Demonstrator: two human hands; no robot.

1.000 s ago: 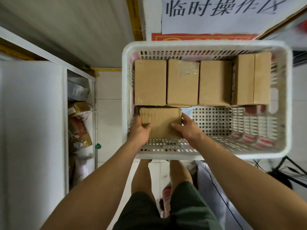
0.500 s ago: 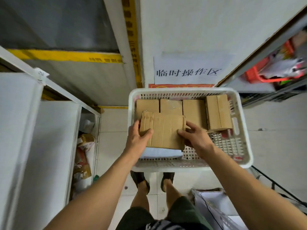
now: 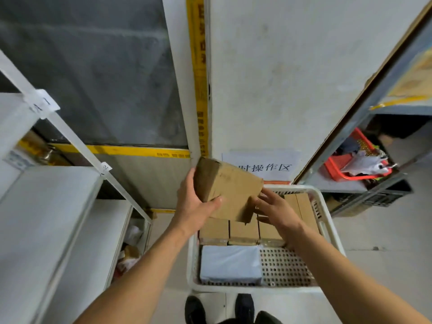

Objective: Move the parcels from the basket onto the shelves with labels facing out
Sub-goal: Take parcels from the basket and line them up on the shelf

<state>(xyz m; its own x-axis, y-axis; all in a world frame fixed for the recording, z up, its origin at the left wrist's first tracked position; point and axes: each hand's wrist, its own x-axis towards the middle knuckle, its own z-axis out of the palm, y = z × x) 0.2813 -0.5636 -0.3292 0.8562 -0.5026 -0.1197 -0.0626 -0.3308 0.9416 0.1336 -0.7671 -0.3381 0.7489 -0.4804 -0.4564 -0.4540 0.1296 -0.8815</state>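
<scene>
- Lifted since 0.5 s ago: cardboard box (image 3: 228, 190) was low over the basket's back row, now it's up above the basket's far-left corner, tilted, in front of the wall sign (image 3: 266, 166).
- Left hand (image 3: 195, 204) grasps box's left end, thumb across near face, fingers round the back.
- Right hand (image 3: 277, 208) at box's lower right corner, fingers spread & fairly straight, tips touching the edge; not wrapped round it.
- White basket (image 3: 327, 220) below, w/ more brown boxes (image 3: 243, 231) in a row along far side & a pale blue-grey parcel (image 3: 230, 264) at near left.
- White shelves (image 3: 46, 230) to the left, lower level holds bagged parcels (image 3: 129, 253).
- Grey rack at right w/ red tray (image 3: 339, 168).
- Black shoes (image 3: 194, 309) at bottom edge.
</scene>
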